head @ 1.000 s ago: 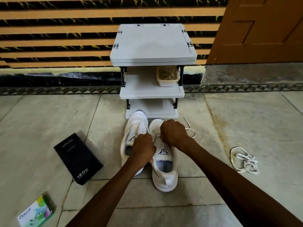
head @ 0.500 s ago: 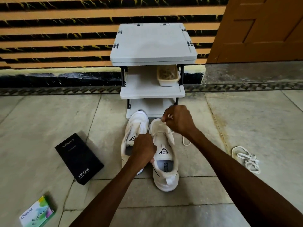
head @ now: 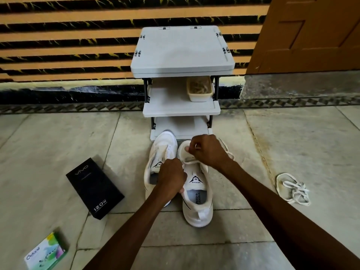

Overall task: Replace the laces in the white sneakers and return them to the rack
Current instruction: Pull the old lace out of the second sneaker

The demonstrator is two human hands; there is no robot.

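Black box (head: pixel 94 189) and green packet (head: pixel 46 252) on tiled floor (head: pixel 39 152); beige tub (head: pixel 199 88); wooden door (head: pixel 311 36) beside striped wall (head: pixel 68 45).

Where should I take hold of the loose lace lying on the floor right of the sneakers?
Pinch the loose lace at its tangled middle, where strands cross, coming straight down. It lies flat on the floor, so no side offers an edge, and the crossing probably lifts most loops together.

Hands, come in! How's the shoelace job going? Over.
Left hand grips the nearer sneaker. Right hand pinches its lace near the toe. Loose lace lies aside on the floor, nothing blocking.
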